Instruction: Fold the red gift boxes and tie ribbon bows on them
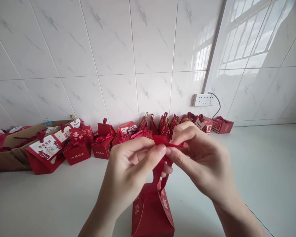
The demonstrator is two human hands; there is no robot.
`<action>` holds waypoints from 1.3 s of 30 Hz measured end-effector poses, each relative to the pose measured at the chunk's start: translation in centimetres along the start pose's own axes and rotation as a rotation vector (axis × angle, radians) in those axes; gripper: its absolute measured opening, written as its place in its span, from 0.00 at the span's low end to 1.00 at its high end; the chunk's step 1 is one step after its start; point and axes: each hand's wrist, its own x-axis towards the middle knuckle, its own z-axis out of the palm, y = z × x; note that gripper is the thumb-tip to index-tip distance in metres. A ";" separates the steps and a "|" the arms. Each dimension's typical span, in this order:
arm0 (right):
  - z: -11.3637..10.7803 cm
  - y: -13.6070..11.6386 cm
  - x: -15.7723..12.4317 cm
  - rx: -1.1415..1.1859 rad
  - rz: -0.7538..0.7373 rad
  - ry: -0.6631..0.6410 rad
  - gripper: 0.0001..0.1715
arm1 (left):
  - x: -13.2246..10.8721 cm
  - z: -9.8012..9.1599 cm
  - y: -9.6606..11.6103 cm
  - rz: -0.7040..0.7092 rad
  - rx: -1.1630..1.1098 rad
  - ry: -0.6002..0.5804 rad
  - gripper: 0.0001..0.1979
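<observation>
A red ribbon (158, 170) rises from the top of a red gift box (153, 214) that stands on the white counter right in front of me. My left hand (135, 164) pinches the ribbon between thumb and index finger above the box. Close against it, my right hand (199, 161) grips the same ribbon with thumb and fingertips. The two thumbs nearly touch, and a short folded piece of ribbon sticks up between them. Gold lettering shows on the sides of the box. The fingers hide part of the ribbon where the hands meet.
Several red gift boxes (77, 153) with ribbons line the wall. At the far left lies an open brown cardboard box (12, 161) with red items in it. A white power strip (203, 100) with a dark cable sits against the tiled wall (115, 49).
</observation>
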 end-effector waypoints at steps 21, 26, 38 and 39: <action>-0.4 0.8 0.4 -0.254 -0.052 -0.220 0.17 | 0.4 -2.4 0.2 0.164 0.248 -0.119 0.11; -0.3 0.3 0.5 -0.437 -0.019 -0.184 0.10 | 0.6 -2.9 0.2 0.265 0.397 -0.143 0.09; 0.3 0.9 0.4 -0.460 -0.076 -0.068 0.14 | 0.9 -3.5 -0.1 0.143 0.418 -0.142 0.12; 0.2 0.8 0.4 -0.422 -0.078 -0.061 0.12 | 0.9 -3.6 -0.1 0.135 0.412 -0.130 0.12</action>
